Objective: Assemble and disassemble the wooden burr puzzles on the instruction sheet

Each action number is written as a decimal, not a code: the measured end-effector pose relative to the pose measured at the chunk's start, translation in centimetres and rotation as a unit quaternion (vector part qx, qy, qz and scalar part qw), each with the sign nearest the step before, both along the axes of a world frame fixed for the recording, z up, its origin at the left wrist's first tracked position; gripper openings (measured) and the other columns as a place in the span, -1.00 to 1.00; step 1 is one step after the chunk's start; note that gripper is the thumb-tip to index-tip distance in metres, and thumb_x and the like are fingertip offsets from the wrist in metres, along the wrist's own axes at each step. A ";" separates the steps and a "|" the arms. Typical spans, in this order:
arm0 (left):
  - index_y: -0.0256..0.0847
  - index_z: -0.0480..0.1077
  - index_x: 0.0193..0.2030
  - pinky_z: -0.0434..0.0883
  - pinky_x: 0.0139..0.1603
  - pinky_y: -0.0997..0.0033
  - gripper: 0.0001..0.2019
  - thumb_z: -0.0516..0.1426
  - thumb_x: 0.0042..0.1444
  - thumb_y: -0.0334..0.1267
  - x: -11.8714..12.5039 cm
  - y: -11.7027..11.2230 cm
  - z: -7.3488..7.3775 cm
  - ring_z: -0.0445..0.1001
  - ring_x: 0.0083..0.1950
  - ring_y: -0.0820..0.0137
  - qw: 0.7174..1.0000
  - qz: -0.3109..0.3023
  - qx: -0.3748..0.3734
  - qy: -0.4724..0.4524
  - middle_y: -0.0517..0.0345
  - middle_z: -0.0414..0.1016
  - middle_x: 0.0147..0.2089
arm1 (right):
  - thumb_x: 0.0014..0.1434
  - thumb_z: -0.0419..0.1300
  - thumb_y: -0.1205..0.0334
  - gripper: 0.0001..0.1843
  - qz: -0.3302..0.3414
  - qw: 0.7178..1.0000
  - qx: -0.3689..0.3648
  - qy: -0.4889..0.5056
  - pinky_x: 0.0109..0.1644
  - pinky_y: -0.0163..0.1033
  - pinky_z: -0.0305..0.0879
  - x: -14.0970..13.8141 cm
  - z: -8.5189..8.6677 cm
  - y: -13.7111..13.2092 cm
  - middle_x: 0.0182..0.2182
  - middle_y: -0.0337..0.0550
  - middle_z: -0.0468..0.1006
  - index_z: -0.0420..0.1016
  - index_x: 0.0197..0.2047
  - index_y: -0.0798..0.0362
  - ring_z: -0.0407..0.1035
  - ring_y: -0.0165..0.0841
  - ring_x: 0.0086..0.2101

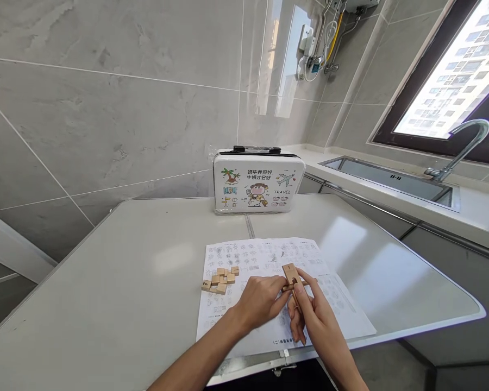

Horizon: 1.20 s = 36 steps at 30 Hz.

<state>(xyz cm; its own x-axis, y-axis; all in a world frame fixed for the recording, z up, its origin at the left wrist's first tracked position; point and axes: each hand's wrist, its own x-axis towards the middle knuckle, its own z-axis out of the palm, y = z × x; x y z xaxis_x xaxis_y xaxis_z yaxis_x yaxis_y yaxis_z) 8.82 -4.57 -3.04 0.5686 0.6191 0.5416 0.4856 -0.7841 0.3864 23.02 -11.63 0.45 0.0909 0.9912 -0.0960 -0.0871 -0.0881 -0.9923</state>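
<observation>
Over a printed paper sheet [261, 331], both hands work close together on small wooden pieces. My right hand [315, 315] is closed on a flat wooden piece [290, 270] with a dark notch near its middle, held tilted with its upper end up. My left hand [258, 298] pinches the end of a narrow wooden bar [287, 288] that crosses the flat piece; whether the two interlock I cannot tell. To the left of my left hand, several light wooden blocks [230, 278] lie in a loose cluster on the paper. One block [206, 284] bears a dark number.
The paper rests on a white folding table [126, 282] with a seam down its middle. A white printed case [258, 182] with a black handle stands at the back against the tiled wall. To the right is a counter with a sink [391, 176] and a faucet [468, 149].
</observation>
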 end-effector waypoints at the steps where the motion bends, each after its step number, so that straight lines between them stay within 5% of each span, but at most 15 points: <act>1: -0.21 0.41 -0.17 0.28 -0.46 0.45 -0.86 0.06 0.39 -0.26 0.0 0.0 -0.1 0.60 -0.39 0.38 1.000 -0.002 -0.001 0.000 0.17 0.63 -0.31 | 0.20 0.19 -0.40 -0.06 -0.007 1.000 -0.002 0.001 -0.75 -0.34 0.18 0.1 0.0 0.0 -0.62 -0.39 0.39 0.13 0.42 0.03 0.27 -0.38 -0.75; 22: -0.18 0.42 -0.13 0.31 -0.40 0.45 -0.86 0.06 0.40 -0.23 -0.1 0.2 -0.5 0.61 -0.33 0.37 0.999 -0.010 -0.041 0.023 0.17 0.64 -0.27 | 0.15 0.27 -0.38 -0.16 -0.030 0.994 -0.077 0.077 -0.71 -0.41 0.05 1.8 0.8 0.0 -0.52 -0.35 0.43 0.27 0.29 -0.02 0.28 -0.44 -0.70; 32: -0.17 0.36 -0.19 0.24 -0.46 0.46 -0.84 0.04 0.42 -0.20 -0.1 0.1 -0.1 0.54 -0.44 0.38 0.996 0.025 -0.080 0.026 0.19 0.60 -0.36 | 0.14 0.32 -0.32 -0.14 -0.038 0.996 -0.043 0.068 -0.56 -0.31 0.23 1.9 -1.2 -0.5 -0.46 -0.31 0.50 0.16 0.31 -0.04 0.32 -0.41 -0.64; 36: -0.18 0.35 -0.18 0.20 -0.47 0.44 -0.87 0.06 0.39 -0.22 -0.2 0.1 -0.1 0.53 -0.45 0.36 0.996 0.035 -0.074 0.042 0.20 0.58 -0.40 | 0.10 0.33 -0.35 -0.24 -0.031 0.997 -0.036 0.066 -0.60 -0.33 0.18 1.8 -2.6 -0.3 -0.47 -0.36 0.52 0.14 0.12 -0.08 0.34 -0.40 -0.69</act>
<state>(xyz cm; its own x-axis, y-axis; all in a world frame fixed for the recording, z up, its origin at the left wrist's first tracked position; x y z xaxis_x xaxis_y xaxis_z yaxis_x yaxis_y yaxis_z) 8.66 -4.50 -3.10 0.5606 0.7288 0.3931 0.5734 -0.6842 0.4507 24.78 -11.97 -2.15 0.1341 0.9743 -0.1813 -0.2248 -0.1483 -0.9631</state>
